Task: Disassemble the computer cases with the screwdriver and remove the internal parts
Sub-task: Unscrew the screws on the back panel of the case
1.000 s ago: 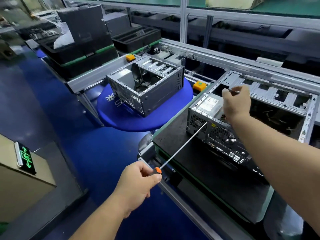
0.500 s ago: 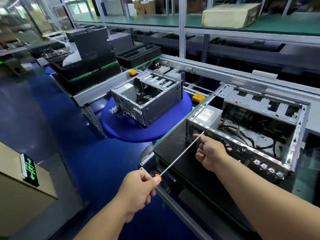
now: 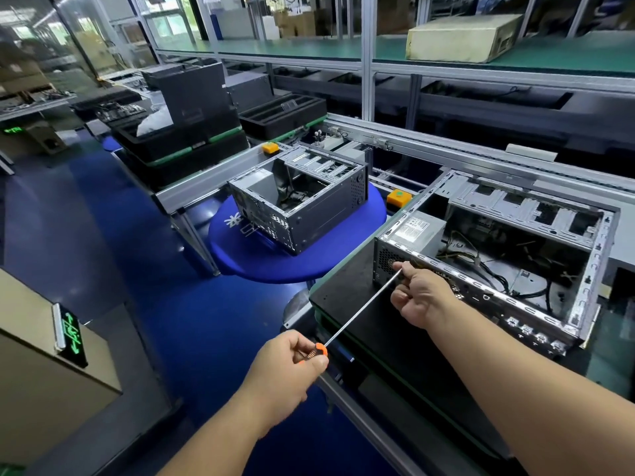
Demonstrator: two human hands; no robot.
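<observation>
The screwdriver (image 3: pixel 360 305) lies on a long diagonal: its orange handle is low and toward the person, and its thin steel shaft runs up and to the right until the tip meets the rear panel of the near computer case (image 3: pixel 488 266), at that case's left corner. The left hand (image 3: pixel 285 367) is clenched around the handle. The right hand (image 3: pixel 421 297) pinches the shaft close to the tip, its fingers curled.

There are two open cases. The near one rests on a black mat (image 3: pixel 347 293) at the bench's front edge; inside it are a grey power supply (image 3: pixel 417 231) in the left rear corner, loose black cables on the floor of the case, and a row of empty drive bays along the far side. The far computer case (image 3: pixel 302 207) stands on a round blue table (image 3: pixel 240 255) beyond the bench's left edge; a grey box sits in its left end. Two orange blocks sit on the conveyor rail, one behind each case.
</observation>
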